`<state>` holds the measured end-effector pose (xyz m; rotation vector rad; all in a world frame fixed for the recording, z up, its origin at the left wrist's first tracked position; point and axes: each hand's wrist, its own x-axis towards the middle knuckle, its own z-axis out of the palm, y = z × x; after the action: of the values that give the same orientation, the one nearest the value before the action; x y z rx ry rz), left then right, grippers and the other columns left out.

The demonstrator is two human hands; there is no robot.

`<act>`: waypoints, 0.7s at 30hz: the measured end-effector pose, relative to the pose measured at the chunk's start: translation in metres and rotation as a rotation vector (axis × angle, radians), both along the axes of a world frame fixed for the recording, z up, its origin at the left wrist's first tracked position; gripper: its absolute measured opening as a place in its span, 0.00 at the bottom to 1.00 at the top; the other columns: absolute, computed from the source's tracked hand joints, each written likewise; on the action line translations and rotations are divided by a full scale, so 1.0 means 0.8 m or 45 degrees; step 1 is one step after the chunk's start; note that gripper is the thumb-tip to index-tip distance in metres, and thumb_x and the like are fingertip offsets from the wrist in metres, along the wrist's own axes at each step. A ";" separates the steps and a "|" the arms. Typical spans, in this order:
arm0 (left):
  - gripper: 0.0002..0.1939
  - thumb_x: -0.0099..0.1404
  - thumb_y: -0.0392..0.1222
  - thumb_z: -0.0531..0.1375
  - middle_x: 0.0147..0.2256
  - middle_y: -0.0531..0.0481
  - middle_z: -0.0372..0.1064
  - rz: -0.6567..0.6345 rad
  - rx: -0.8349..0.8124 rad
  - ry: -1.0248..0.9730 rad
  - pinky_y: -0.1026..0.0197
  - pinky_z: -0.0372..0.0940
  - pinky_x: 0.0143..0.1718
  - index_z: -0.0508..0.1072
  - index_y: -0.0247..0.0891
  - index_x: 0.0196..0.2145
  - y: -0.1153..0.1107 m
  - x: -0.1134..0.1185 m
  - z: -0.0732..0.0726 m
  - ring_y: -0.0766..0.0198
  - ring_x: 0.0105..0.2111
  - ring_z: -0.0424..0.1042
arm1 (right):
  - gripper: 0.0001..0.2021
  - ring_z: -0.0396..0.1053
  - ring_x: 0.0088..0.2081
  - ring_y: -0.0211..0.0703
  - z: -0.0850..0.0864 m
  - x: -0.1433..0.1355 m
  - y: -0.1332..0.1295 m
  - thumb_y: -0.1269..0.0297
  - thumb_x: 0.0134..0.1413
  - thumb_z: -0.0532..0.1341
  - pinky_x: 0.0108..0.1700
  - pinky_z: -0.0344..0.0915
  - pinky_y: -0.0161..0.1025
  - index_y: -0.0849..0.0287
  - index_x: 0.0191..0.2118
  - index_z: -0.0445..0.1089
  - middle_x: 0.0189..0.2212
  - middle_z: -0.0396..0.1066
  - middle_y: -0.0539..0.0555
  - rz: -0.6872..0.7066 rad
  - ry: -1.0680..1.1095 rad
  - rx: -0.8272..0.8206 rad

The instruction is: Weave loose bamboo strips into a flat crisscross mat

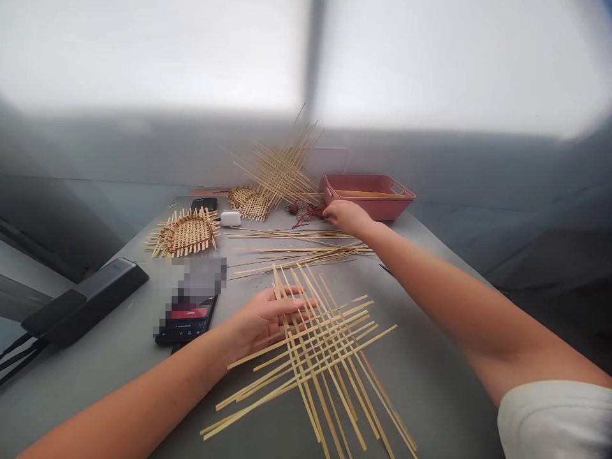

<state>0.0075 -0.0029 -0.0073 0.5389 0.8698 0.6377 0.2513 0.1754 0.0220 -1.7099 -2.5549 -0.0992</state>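
Observation:
A flat open lattice of pale bamboo strips (329, 338) lies slanted in front of me, its loose ends sticking out on all sides. My left hand (268, 315) grips its upper left part, with the thumb on top and the fingers behind the strips. Farther off, my right hand (349, 218) reaches to a tangle of dark red cord (308, 213) beside the pink basket (373, 205). Its fingertips are pinched together at the cord's right end, partly hidden by the hand itself. Loose bamboo strips (296, 234) lie across the table between the two hands.
Woven pieces with brown rims (189, 233) sit at the back left, near a white case (231, 218). A larger strip lattice (282, 169) leans at the back. A phone (189, 319) and a black power strip (90, 296) lie on the left of the grey table (143, 395).

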 end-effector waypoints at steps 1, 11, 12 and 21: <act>0.21 0.52 0.32 0.69 0.44 0.37 0.76 -0.002 0.003 0.001 0.57 0.72 0.42 0.67 0.33 0.43 0.000 0.000 0.000 0.58 0.36 0.78 | 0.16 0.68 0.45 0.47 -0.006 0.000 0.000 0.69 0.57 0.53 0.43 0.59 0.36 0.60 0.46 0.75 0.46 0.74 0.58 0.028 -0.004 -0.004; 0.22 0.51 0.34 0.70 0.45 0.37 0.75 -0.042 0.019 -0.033 0.55 0.70 0.45 0.67 0.34 0.43 0.003 -0.005 -0.008 0.57 0.38 0.78 | 0.10 0.70 0.43 0.45 -0.024 -0.003 0.011 0.70 0.56 0.58 0.47 0.62 0.36 0.58 0.39 0.77 0.42 0.76 0.55 0.170 -0.040 -0.157; 0.22 0.51 0.34 0.69 0.45 0.37 0.75 -0.040 0.018 -0.038 0.55 0.70 0.45 0.67 0.34 0.43 0.003 -0.005 -0.009 0.57 0.38 0.78 | 0.09 0.70 0.43 0.45 -0.024 -0.005 0.012 0.70 0.56 0.59 0.47 0.63 0.37 0.59 0.39 0.76 0.41 0.75 0.55 0.162 -0.037 -0.172; 0.21 0.54 0.34 0.68 0.46 0.37 0.75 -0.051 0.007 -0.064 0.56 0.70 0.44 0.67 0.33 0.44 0.004 -0.008 -0.007 0.58 0.38 0.78 | 0.08 0.71 0.37 0.37 0.004 -0.010 -0.002 0.67 0.58 0.58 0.43 0.65 0.34 0.62 0.31 0.73 0.31 0.74 0.51 0.087 0.279 -0.059</act>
<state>0.0013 0.0001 -0.0129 0.5418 0.8083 0.6150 0.2429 0.1738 0.0256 -1.5496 -2.4685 0.1438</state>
